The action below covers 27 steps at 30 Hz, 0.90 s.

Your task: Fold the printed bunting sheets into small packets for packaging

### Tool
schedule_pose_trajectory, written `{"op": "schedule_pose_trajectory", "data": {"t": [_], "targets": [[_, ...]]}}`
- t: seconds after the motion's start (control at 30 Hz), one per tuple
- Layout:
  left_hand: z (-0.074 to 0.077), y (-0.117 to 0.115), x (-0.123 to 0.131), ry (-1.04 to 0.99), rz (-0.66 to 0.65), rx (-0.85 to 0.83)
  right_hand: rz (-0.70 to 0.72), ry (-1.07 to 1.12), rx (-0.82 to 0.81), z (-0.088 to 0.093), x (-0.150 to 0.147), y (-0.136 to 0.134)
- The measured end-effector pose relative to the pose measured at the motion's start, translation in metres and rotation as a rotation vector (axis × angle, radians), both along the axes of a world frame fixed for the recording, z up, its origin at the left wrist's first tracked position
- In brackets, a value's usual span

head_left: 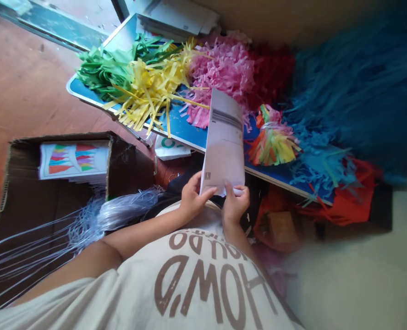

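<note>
A white printed card (224, 146) stands upright in front of my chest, its grey text block near the top. My left hand (191, 197) pinches its lower left corner, fingers closed on the edge. My right hand (235, 205) grips the lower right edge, thumb on the face of the card. Just behind the card a small multicoloured paper tassel (272, 140) lies on a blue board (186, 126).
Piles of shredded paper cover the board: green (103, 68), yellow (148, 89), pink (224, 64), red (274, 68), blue (354, 87). An open cardboard box (24, 201) at left holds printed sheets (74, 160). Clear plastic strings (96, 220) trail across it.
</note>
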<state>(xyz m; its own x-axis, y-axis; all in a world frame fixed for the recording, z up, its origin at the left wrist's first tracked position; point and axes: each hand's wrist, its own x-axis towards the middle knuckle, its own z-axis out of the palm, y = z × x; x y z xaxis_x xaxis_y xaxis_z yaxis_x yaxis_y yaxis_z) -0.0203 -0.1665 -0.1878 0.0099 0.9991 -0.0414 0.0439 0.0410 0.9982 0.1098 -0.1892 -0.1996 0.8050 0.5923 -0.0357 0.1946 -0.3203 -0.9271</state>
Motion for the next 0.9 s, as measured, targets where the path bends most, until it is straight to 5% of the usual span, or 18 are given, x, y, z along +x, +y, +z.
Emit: {"op": "schedule_pose_trajectory", "data": {"t": [0.13,0.43,0.9], "targets": [[0.008,0.004,0.001,-0.047,-0.058,-0.043,0.016,0.088,0.041,-0.001,-0.002,-0.001],[-0.001,0.004,0.003,-0.430,-0.114,-0.288,0.057,0.485,0.134,0.017,-0.001,-0.005],[0.010,0.003,-0.009,-0.195,-0.206,-0.180,0.059,0.416,0.151,0.012,-0.003,-0.006]]}}
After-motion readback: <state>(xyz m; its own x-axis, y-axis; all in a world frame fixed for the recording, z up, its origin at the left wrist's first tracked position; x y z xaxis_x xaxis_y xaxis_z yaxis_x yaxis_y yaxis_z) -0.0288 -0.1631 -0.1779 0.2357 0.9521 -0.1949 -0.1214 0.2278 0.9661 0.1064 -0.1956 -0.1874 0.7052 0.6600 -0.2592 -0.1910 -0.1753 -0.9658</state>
